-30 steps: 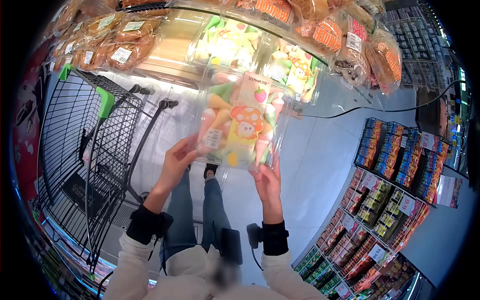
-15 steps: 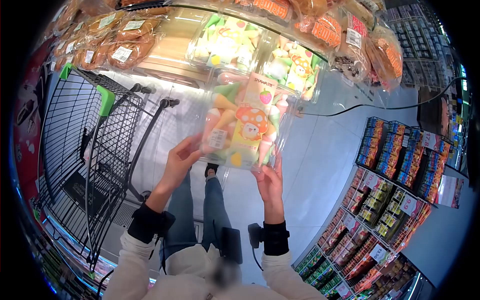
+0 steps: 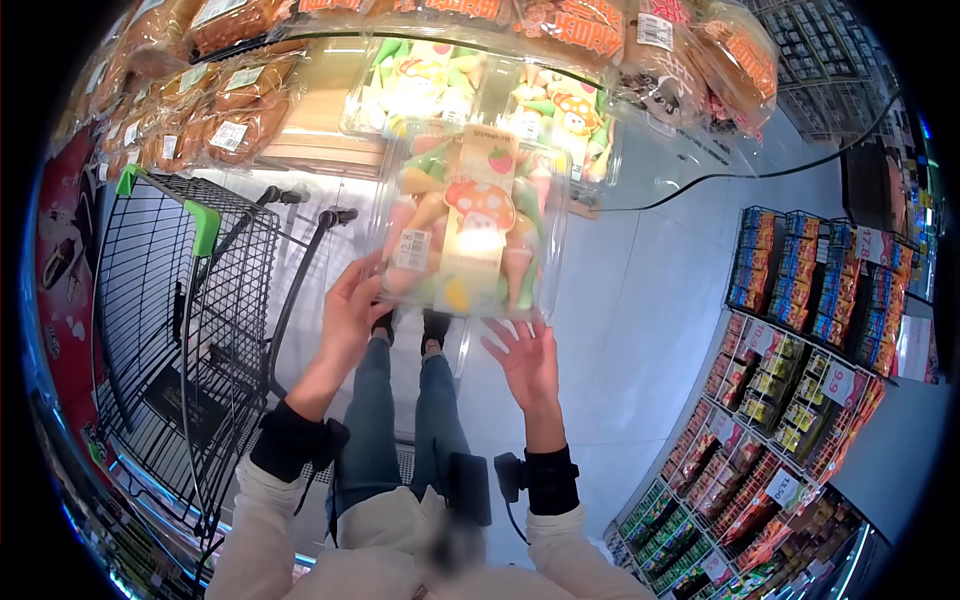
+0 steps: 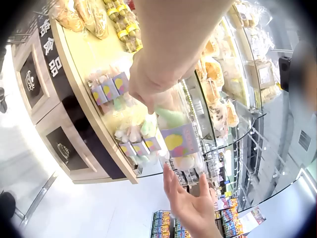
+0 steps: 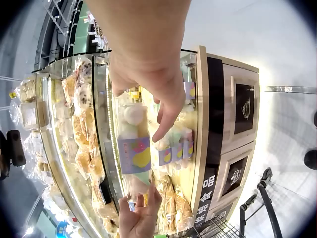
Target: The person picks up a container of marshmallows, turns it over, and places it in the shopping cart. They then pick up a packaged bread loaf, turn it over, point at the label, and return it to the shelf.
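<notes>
A clear plastic box of pastel, cone-shaped sweets [image 3: 425, 205] is held up in front of the shelf in the head view. Its printed paper band carries a mushroom figure and a strawberry. My left hand [image 3: 345, 315] grips the box's lower left corner, with some fingers hidden behind it. At the lower right edge is my right hand [image 3: 530, 370], palm up and fingers spread, the fingertips right at the box's underside. In the left wrist view the right hand [image 4: 193, 208] also shows spread fingers below the box's lilac end label [image 4: 178, 141].
Similar boxes of sweets [image 3: 415, 85] sit on the lit shelf behind, beside bagged bread [image 3: 240, 110]. A shopping cart [image 3: 190, 330] stands on the left. To the right is a rack of small packets [image 3: 780, 380], and a black cable [image 3: 700, 185] crosses near the shelf.
My right hand has loosened from the box's lower right corner, its fingers now spread. The box has shifted slightly up and left in view; my left hand keeps its hold.
</notes>
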{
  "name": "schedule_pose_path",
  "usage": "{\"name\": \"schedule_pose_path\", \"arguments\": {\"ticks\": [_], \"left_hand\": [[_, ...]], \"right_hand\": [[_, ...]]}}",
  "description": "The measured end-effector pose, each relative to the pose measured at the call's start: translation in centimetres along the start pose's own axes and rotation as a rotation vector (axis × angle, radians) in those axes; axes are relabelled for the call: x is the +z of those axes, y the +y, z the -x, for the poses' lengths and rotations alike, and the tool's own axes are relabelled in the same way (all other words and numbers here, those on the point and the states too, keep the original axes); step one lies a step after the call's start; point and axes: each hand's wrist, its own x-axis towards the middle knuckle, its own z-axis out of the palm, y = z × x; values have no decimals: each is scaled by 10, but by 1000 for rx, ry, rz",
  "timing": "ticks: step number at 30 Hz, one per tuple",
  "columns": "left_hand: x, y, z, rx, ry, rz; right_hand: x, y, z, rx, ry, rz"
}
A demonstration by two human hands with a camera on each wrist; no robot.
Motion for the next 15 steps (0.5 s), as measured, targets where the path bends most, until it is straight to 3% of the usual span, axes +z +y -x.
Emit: {"name": "schedule_pose_path", "arguments": {"ticks": [7,13,15], "left_hand": [[59,15,-81,161,-132,-44],[115,2,-149,198,-135,12],[121,-11,-171,204,-207,-1]], "right_hand": [[-27,1,14,1,38,39],[-44,3,27,27,8,19],[-47,1,31,18,11,19]]}}
